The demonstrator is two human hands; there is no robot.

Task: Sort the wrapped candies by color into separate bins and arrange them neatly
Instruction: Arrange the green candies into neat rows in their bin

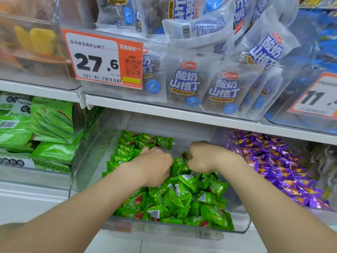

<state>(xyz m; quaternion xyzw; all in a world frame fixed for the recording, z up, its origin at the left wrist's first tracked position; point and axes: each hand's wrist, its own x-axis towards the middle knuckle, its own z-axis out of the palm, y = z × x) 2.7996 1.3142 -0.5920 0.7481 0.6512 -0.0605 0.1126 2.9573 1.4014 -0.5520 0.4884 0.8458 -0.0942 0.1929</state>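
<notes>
A clear plastic bin (87, 161) on the lower shelf holds several green wrapped candies (182, 198). Some are lined up in neat rows at the back left (138, 141); the rest lie in a loose heap at the front. My left hand (155, 167) is inside the bin, knuckles up, fingers bent down into the candies. My right hand (202, 157) is beside it, fingers curled, pinching a green candy (179, 160) between the two hands. To the right, a second clear bin is full of purple wrapped candies (277, 167).
Green snack packs (51, 128) fill the bin on the left. The shelf above (164, 110) carries a bin of white and blue pouches (184, 84) with an orange price tag (102, 57) reading 27.6. Its edge overhangs the candy bins closely.
</notes>
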